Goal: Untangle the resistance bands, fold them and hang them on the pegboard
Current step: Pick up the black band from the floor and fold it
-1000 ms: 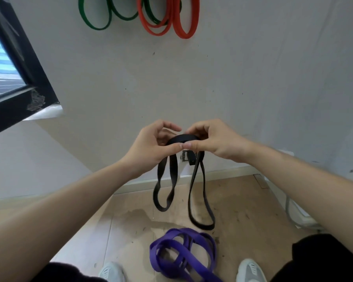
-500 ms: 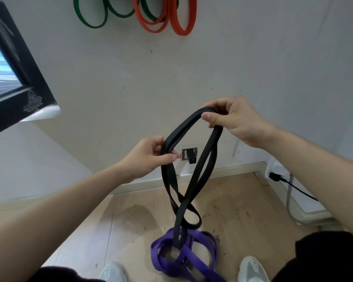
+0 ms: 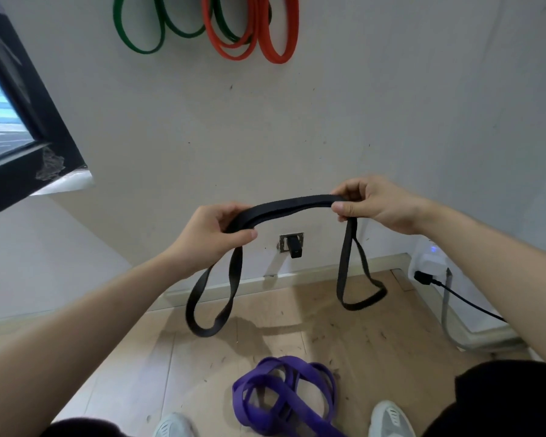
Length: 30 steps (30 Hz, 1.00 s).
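Loops of green resistance bands (image 3: 141,50) hang high on the wall at the upper left. The pegs that carry them lie above the frame, but this colour looks finished. Lower down, the left hand (image 3: 208,238) curls its fingers and thumb round one end of a doubled stretch of the black resistance band (image 3: 284,205), with a loop dangling below that hand. Just right of the green ones, red resistance bands (image 3: 278,59) hang the same way and also look done. The black band is held level in the air in front of the wall and shows no knots, so I judge it to be mid-fold and not yet hung. Below it, the purple resistance band (image 3: 281,360) lies in a tangled heap on the wooden floor between the shoes, so untangling, folding and hanging all remain for it. The right hand (image 3: 382,209) pinches the other end of the doubled stretch between thumb and fingers, and a second loop hangs beneath it.
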Each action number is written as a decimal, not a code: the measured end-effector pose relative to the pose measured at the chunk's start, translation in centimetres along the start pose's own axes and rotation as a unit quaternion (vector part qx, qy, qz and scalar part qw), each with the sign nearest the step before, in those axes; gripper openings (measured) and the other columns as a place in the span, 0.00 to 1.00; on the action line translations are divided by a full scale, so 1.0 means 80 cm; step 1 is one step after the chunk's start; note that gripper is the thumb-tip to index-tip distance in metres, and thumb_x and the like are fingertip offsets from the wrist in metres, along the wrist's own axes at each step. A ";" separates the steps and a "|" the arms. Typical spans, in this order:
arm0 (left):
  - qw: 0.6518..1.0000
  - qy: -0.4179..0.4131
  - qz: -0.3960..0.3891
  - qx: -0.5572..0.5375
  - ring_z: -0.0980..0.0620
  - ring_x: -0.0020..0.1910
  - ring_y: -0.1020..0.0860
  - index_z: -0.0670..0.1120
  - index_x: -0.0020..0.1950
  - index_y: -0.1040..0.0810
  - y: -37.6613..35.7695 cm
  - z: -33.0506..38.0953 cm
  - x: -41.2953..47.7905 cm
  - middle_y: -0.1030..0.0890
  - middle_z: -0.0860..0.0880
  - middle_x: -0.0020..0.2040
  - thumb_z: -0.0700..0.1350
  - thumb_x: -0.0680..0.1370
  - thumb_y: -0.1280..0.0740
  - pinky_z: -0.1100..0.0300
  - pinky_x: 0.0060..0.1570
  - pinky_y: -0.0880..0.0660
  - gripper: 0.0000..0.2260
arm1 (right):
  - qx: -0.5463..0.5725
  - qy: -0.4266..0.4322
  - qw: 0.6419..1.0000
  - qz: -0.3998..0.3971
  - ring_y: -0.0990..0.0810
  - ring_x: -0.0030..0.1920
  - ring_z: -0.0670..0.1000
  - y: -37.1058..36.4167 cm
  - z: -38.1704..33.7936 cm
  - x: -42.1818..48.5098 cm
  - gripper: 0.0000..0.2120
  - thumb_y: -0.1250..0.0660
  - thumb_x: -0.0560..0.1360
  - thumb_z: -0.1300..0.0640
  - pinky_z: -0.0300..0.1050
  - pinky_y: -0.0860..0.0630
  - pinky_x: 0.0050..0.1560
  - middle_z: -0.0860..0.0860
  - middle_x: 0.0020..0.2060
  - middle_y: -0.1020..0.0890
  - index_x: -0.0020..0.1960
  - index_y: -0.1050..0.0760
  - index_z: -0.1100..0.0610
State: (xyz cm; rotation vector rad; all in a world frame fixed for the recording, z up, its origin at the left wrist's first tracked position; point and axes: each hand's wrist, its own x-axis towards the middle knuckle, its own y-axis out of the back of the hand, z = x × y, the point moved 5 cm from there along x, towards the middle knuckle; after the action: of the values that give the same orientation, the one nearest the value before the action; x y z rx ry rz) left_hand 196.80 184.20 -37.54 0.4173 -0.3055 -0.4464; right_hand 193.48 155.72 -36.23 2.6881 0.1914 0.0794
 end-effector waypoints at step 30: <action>0.999 0.029 -0.027 -0.024 0.46 0.45 0.14 0.44 0.51 0.21 -0.013 -0.005 -0.008 0.14 0.46 0.40 0.39 0.76 0.25 0.50 0.56 0.20 0.08 | 0.066 0.101 0.991 0.061 0.18 0.41 0.49 -0.025 -0.061 -0.005 0.07 0.30 0.76 0.66 0.42 0.19 0.49 0.56 0.44 0.18 0.53 0.21 0.59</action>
State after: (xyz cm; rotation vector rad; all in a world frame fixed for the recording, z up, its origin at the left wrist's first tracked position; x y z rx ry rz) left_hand 196.04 183.79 -38.50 0.3917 -0.2263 -0.4928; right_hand 192.43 159.57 -32.69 2.8203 0.0977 0.3912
